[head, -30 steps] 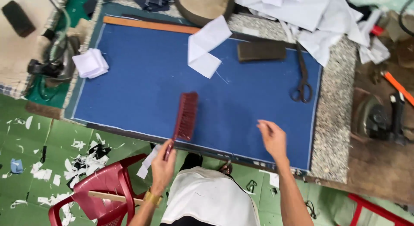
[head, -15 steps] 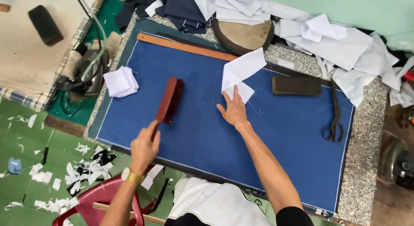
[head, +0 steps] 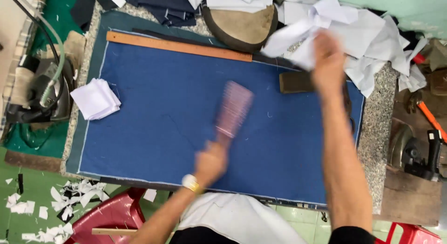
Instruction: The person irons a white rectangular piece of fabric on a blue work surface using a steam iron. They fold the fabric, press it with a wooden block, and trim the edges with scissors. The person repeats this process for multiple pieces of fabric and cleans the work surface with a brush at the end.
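My left hand (head: 210, 163) grips the handle of a red brush (head: 233, 109), which is blurred with motion over the middle of the blue cloth (head: 153, 109) spread on the table. My right hand (head: 327, 57) reaches to the far right edge of the cloth and holds a white cloth piece (head: 298, 43) at the pile of white pieces (head: 372, 34). A dark rectangular block (head: 295, 82) lies just below that hand.
A wooden ruler (head: 177, 46) lies along the cloth's far edge. A folded white stack (head: 95, 99) sits at the left edge, with an iron (head: 37, 95) beyond it. A round brown pad (head: 242, 25) sits at the back. Red stool (head: 116, 216) and scraps below.
My right hand has carried the white piece off the blue cloth to the pile at the far right. The brush has swept rightward toward the cloth's middle.
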